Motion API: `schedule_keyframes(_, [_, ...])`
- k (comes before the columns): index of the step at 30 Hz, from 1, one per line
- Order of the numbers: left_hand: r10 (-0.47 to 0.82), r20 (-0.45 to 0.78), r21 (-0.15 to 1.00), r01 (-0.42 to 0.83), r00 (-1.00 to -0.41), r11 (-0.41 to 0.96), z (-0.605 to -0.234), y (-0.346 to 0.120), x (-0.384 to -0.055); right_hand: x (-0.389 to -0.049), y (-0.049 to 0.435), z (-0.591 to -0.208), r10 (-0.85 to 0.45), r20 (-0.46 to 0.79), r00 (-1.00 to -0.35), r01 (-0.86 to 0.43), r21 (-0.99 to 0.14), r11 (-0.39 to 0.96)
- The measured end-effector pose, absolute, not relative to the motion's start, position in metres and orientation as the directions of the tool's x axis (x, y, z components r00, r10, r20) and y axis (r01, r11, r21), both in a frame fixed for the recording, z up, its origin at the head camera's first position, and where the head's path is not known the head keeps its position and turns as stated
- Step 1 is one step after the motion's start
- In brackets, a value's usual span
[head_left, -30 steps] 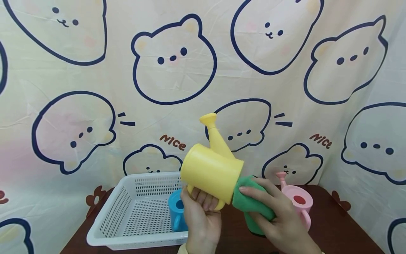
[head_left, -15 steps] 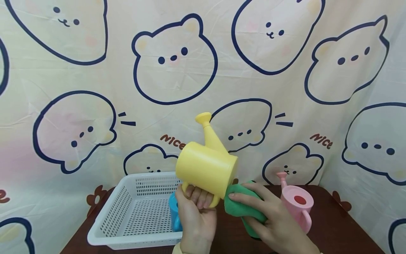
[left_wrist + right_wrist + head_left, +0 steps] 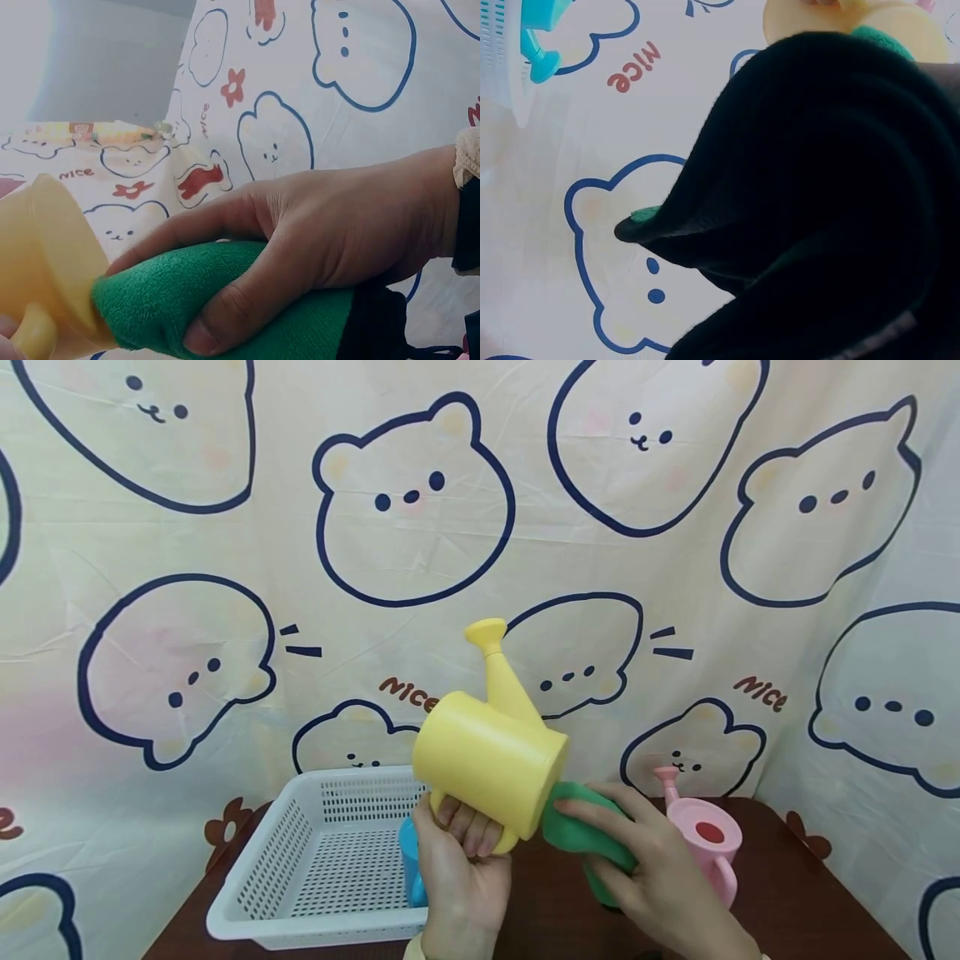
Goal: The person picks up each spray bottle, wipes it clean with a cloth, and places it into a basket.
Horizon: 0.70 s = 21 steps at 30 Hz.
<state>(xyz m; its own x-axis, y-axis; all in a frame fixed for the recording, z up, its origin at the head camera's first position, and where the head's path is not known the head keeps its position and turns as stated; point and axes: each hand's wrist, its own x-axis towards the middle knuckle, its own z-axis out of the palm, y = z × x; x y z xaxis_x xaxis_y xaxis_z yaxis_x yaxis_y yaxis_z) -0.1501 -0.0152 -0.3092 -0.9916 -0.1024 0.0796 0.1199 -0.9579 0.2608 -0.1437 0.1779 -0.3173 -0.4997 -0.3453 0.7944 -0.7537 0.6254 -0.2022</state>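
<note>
My left hand (image 3: 472, 868) grips the handle of a yellow watering can (image 3: 487, 760), fingers curled round it. The can is held tipped in the air, its spout pointing up and its base facing right. In my right hand (image 3: 656, 856) is a bunched green cloth (image 3: 585, 827), pressed against the can's base rim. From the left wrist view, the right thumb and fingers pinch the green cloth (image 3: 180, 292) beside the yellow can (image 3: 49, 259). The cloth's dark underside (image 3: 817, 187) fills much of the right wrist view and hides most of the hand.
A white perforated basket (image 3: 247, 877) stands left on the dark brown table (image 3: 795, 902). Inside it is a blue watering can (image 3: 411, 860), partly hidden by the left hand. A pink watering can (image 3: 701, 827) stands right, behind the right hand. A cartoon-printed curtain (image 3: 412, 543) surrounds the table.
Both hands and the yellow can have shifted slightly left since one second ago. The cloth dipped lower along the can's base edge, then came back up a little; both grips stay the same.
</note>
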Motion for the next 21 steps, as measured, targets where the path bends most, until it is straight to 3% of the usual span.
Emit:
schedule_keyframes(6, [-0.101,0.094,0.321,0.126,-0.99,-0.939,-0.3092,-0.0141,-0.1496,-0.1428,0.179,-0.3152,-0.257,0.811,-0.525,-0.717,-0.259,0.647])
schedule_keyframes(12, [-0.147,0.129,0.407,0.188,-0.981,-0.894,-0.3094,-0.0118,-0.1485,-0.1413,0.1799,-0.3136,-0.175,0.849,-0.499,-0.724,-0.297,0.622])
schedule_keyframes(21, [-0.346,0.279,0.549,0.444,-0.896,-0.708,-0.3093,-0.0125,-0.1451,-0.1401,0.179,-0.3152,-0.13,0.878,-0.461,-0.762,-0.316,0.565])
